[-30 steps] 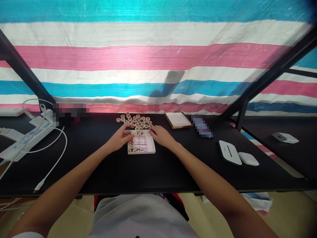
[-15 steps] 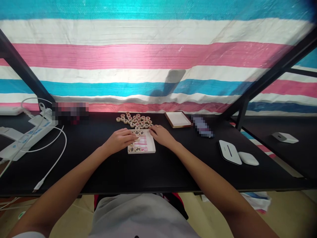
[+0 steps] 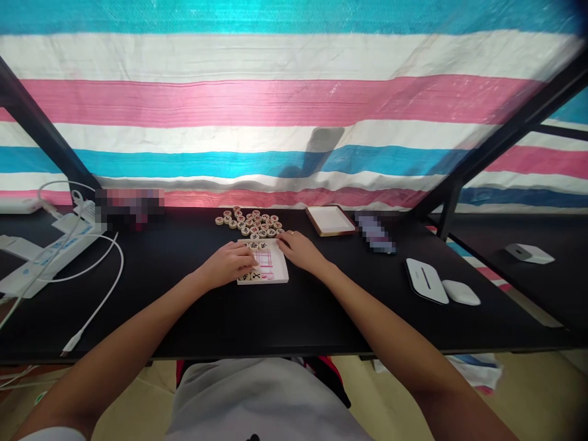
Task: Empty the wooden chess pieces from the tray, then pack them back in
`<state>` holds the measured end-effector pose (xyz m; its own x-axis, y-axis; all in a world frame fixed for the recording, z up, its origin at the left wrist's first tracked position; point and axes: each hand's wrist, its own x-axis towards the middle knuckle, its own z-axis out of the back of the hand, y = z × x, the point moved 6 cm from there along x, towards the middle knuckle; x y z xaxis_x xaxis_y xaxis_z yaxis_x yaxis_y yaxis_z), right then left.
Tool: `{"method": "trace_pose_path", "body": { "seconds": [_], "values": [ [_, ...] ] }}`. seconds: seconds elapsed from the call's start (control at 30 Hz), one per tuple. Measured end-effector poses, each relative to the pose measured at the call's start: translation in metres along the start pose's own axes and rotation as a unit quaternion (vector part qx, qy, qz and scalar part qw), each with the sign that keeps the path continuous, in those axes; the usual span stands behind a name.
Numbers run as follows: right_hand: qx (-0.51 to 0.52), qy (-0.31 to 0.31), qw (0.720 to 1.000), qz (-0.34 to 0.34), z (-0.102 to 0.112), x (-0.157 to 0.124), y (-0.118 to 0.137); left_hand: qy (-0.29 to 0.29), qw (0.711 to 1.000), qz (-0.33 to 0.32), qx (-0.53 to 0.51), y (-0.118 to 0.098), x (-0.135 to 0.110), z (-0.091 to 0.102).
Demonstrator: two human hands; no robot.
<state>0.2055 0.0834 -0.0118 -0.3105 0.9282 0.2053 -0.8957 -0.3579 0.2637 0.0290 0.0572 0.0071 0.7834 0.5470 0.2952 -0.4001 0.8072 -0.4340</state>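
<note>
My left hand (image 3: 229, 263) is over the left side of a shallow white box (image 3: 281, 277) with a pink-lined printed bottom. Its fingers are closed at a pale round Chinese chess piece, mostly hidden under the fingertips. A row of Chinese chess pieces (image 3: 254, 245) lies along the box's far wall, and more pieces (image 3: 256, 275) lie at its near left corner. My right hand (image 3: 301, 250) rests at the far right corner, thumb and fingers closed about the box's rim. Its fingertips are close to a loose pile of pieces (image 3: 250, 223) just beyond the box.
A box lid (image 3: 331, 220) lies open side up at the back right, beside a blurred phone-like object (image 3: 375, 234). Farther right are a white flat device (image 3: 426, 282) and a white mouse (image 3: 461, 293). A power strip (image 3: 55, 257) with white cables (image 3: 120, 263) occupies the left.
My left hand has moved slightly right and nearer to me within the box, its fingertips lower over the printed bottom. My right hand has stayed at the corner.
</note>
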Motion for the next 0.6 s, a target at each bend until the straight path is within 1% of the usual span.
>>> {"method": "trace_pose_path", "body": {
  "seconds": [0.13, 0.3, 0.4, 0.47, 0.53, 0.6],
  "values": [
    [0.0, -0.003, 1.0, -0.002, 0.0, -0.001, 0.0, 0.022, 0.999, -0.018, 0.023, -0.005, -0.001, -0.001],
    [-0.002, -0.002, 1.0, 0.005, -0.001, 0.0, -0.001, 0.022, 1.0, -0.004, 0.0, -0.008, -0.002, 0.002],
    [-0.002, 0.0, 1.0, 0.005, -0.001, 0.001, 0.0, 0.002, 1.0, 0.007, -0.013, -0.007, -0.002, 0.004],
    [0.0, 0.002, 1.0, 0.003, 0.0, 0.0, 0.0, -0.014, 1.0, 0.018, -0.003, -0.003, -0.001, 0.007],
    [0.001, 0.003, 1.0, 0.0, 0.0, 0.0, 0.0, -0.044, 0.998, 0.04, 0.017, 0.004, -0.001, 0.012],
    [0.001, 0.001, 1.0, 0.0, 0.0, 0.0, 0.001, -0.084, 0.993, 0.078, 0.033, 0.016, -0.003, 0.018]
  ]
}}
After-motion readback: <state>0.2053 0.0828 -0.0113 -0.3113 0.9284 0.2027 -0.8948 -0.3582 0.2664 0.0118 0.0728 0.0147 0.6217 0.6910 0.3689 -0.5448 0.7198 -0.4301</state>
